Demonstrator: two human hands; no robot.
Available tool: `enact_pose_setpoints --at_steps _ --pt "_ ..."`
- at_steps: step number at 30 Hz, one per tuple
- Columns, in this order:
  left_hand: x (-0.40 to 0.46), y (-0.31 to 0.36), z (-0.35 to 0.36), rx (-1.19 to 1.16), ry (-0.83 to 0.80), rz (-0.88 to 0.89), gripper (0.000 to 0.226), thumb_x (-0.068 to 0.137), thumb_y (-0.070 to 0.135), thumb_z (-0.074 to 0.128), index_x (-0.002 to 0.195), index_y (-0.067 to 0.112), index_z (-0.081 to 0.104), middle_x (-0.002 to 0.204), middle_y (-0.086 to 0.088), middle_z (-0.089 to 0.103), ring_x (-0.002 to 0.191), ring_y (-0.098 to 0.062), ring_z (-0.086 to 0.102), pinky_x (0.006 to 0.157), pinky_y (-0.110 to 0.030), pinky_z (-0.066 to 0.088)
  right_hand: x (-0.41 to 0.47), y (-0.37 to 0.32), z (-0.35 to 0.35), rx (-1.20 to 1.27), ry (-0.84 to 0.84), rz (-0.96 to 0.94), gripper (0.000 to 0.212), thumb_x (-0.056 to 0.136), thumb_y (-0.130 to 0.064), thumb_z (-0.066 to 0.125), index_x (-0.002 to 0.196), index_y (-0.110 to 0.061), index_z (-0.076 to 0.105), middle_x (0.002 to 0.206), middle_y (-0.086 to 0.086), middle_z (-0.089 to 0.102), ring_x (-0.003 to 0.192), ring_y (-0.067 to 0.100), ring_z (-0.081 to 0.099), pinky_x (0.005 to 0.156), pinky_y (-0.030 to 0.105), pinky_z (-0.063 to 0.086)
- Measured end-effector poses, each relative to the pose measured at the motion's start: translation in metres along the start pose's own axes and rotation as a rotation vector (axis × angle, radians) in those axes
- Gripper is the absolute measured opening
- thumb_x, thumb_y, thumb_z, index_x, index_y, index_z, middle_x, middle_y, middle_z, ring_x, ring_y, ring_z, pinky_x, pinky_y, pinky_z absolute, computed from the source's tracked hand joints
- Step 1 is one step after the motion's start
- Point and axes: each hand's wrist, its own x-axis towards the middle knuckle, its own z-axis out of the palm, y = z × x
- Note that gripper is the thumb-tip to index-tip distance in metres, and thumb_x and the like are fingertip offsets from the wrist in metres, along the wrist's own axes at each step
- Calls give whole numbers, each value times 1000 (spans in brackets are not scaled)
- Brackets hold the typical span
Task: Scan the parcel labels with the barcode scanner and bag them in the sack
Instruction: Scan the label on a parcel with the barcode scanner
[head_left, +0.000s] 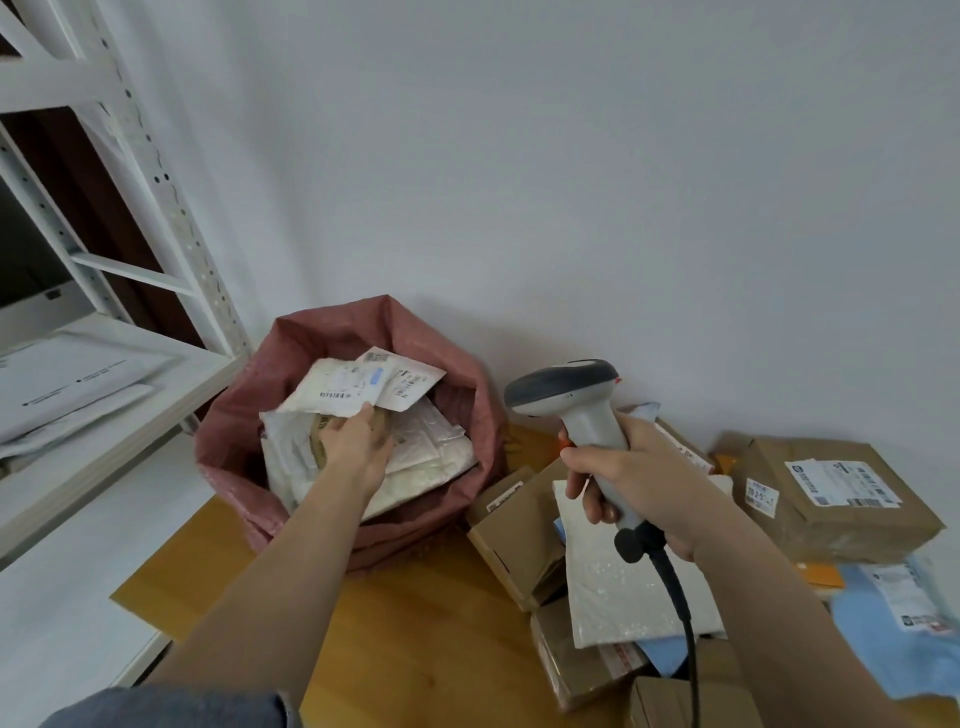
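Observation:
A pink woven sack (244, 431) stands open on the wooden floor board, holding several white padded parcels. My left hand (356, 441) reaches into its mouth and holds a white labelled parcel (337, 387) by its lower edge, above the others. My right hand (634, 478) grips the handle of a grey barcode scanner (566, 387), its head pointing left toward the sack, its black cable (680, 613) trailing down.
Cardboard boxes (831, 493) and a white padded envelope (623, 587) lie piled at the right with a blue mailer (883, 644). A white metal shelf rack (156, 171) with envelopes stands at the left. A grey wall is behind.

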Motion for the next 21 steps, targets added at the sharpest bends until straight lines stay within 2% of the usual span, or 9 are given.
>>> enact_pose_setpoints --at_steps 3,6,8,13,18,21 --pt "5 -8 -6 79 32 -70 49 95 2 52 142 14 40 132 -10 56 113 -22 60 97 -37 50 2 4 3 -22 9 27 13 94 -15 61 103 -7 58 68 5 67 51 19 57 48 24 49" --pt "5 -24 -4 104 67 -150 36 94 -1 48 130 5 49 108 -12 58 88 -21 61 75 -29 54 0 10 -2 -30 38 57 12 94 -17 62 102 -9 58 69 4 68 50 17 57 47 23 48" --pt "1 -36 2 115 22 -201 27 94 -1 47 119 8 54 93 -9 59 79 -19 59 68 -28 51 -3 13 -9 -13 62 72 13 94 -18 62 102 -9 58 69 5 68 51 17 57 48 23 47" --pt "-12 -73 26 299 -114 -317 18 94 0 52 105 11 61 85 -8 64 76 -19 61 64 -30 51 -14 25 -31 9 143 112 12 94 -21 62 104 -15 58 70 3 68 51 13 58 50 21 46" --pt "-36 -127 50 609 -237 -395 16 96 4 54 110 9 59 93 -10 64 79 -22 61 67 -31 51 -34 44 -61 72 190 165 13 94 -16 61 106 -13 59 70 6 69 51 15 56 47 23 44" --pt "-53 -161 58 793 -289 -430 20 92 1 58 112 1 61 95 -13 65 81 -23 60 69 -30 51 -46 58 -82 70 221 177 12 94 -15 60 106 -13 59 67 3 70 49 15 57 47 23 45"
